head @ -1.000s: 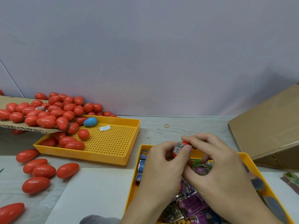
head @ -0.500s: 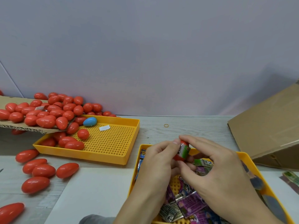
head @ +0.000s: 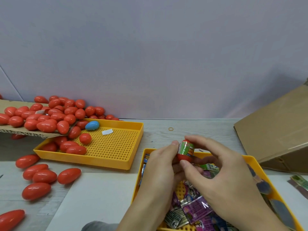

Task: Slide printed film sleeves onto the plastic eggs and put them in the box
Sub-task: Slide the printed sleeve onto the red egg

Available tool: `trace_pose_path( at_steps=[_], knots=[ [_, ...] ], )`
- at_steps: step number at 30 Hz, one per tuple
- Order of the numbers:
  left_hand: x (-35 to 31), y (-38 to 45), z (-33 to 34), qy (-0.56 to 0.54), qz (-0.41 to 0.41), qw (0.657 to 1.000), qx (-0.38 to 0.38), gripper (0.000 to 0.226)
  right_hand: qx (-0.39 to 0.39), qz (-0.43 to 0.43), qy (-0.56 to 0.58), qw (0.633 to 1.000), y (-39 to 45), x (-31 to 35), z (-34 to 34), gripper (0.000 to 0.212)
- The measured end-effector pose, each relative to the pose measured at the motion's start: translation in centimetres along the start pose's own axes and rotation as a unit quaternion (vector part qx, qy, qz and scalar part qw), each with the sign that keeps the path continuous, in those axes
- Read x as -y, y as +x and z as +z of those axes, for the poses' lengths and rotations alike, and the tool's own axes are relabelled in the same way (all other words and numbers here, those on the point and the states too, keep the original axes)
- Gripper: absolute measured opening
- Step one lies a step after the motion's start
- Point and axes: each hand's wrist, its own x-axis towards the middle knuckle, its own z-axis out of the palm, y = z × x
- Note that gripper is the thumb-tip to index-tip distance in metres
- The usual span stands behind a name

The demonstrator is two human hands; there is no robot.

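Note:
A red plastic egg (head: 184,157) stands upright between my two hands, with a green printed film sleeve (head: 186,148) around its middle. My left hand (head: 162,165) pinches the egg from the left. From the right, my right hand (head: 221,170) holds it with a finger on its top and the thumb at its lower end. Both hands hover over the near yellow tray (head: 250,160), which holds several loose printed sleeves (head: 196,210). The cardboard box (head: 273,130) lies at the right.
A second perforated yellow tray (head: 110,147) at the left holds several red eggs and one blue egg (head: 92,125). More red eggs (head: 46,117) spill from a cardboard flap and lie loose on the table (head: 43,176). A rubber band (head: 171,129) lies behind the trays.
The sleeve has slid down over the egg and now wraps its middle. Both hands turned the egg upright and lifted it slightly above the tray.

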Motion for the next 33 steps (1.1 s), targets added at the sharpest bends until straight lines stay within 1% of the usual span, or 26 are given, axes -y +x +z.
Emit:
trace_pose_path(
  at_steps=[2, 4, 7, 10, 16, 19, 22, 24, 29, 33],
  knots=[
    [0.12, 0.12, -0.06, 0.022, 0.025, 0.999, -0.011, 0.035, -0.002, -0.008, -0.012, 1.0, 0.09, 0.06, -0.05, 0.04],
    [0.07, 0.15, -0.06, 0.039, 0.04, 0.998, -0.004, 0.03, -0.004, -0.015, -0.028, 0.999, 0.15, -0.01, -0.17, 0.041],
    [0.16, 0.11, 0.02, 0.07, 0.043, 0.996, 0.017, 0.034, -0.006, -0.018, -0.048, 0.999, 0.19, -0.19, -0.19, 0.043],
    [0.28, 0.1, 0.01, 0.059, 0.03, 0.998, 0.024, 0.041, -0.011, -0.021, -0.054, 0.998, 0.27, -0.25, -0.1, 0.043],
    [0.41, 0.13, -0.14, 0.03, 0.013, 0.999, 0.021, 0.039, -0.008, -0.021, -0.051, 0.998, 0.32, -0.5, -0.06, 0.042],
    [0.35, 0.14, -0.05, 0.03, 0.018, 0.999, 0.022, 0.031, -0.008, -0.022, -0.055, 0.998, 0.32, -0.6, 0.04, 0.042],
    [0.23, 0.11, 0.05, 0.058, 0.039, 0.997, 0.018, 0.019, -0.011, -0.017, -0.052, 0.998, 0.39, -0.63, 0.01, 0.042],
    [0.31, 0.12, 0.01, 0.055, 0.033, 0.998, 0.025, 0.023, -0.009, -0.016, -0.041, 0.999, 0.41, -0.53, -0.06, 0.041],
    [-0.16, -0.44, 0.18, -0.005, -0.02, 0.998, 0.056, 0.039, 0.001, 0.006, 0.015, 1.0, 0.39, 0.09, -0.04, 0.048],
    [-0.16, -0.38, 0.27, -0.001, -0.001, 0.999, 0.05, 0.041, 0.005, 0.038, 0.077, 0.996, 0.4, 0.02, -0.17, 0.048]
  ],
)
